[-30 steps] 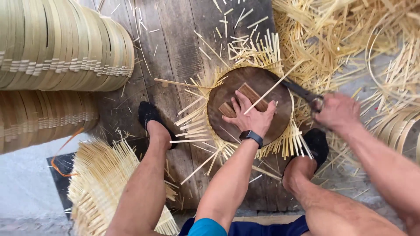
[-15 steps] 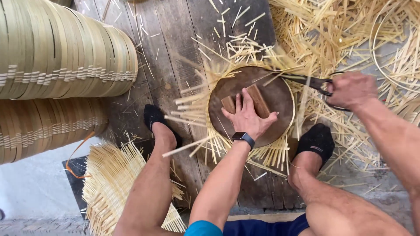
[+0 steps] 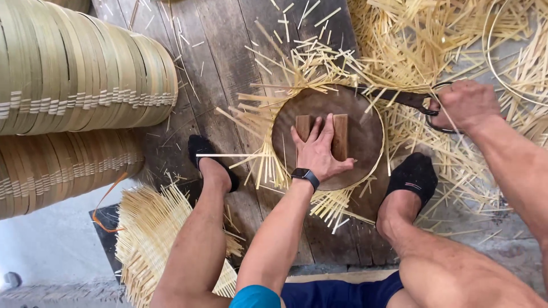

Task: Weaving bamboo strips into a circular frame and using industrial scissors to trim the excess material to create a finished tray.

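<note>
2 hands work: the left hand [image 3: 321,151] stays flat, fingers released, on the round wooden form [image 3: 326,134] between the feet; the right hand [image 3: 465,104], clenched on the shears [image 3: 419,101], has swung farther right along the rim, trimming bamboo strips [image 3: 268,122].

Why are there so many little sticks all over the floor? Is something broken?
Nothing looks broken. Cut bamboo strips lie scattered over the wooden planks, thickest around the round wooden disc. The left hand presses on the disc while the right hand holds scissors at its edge. The woven stacks sit tidy.
</note>
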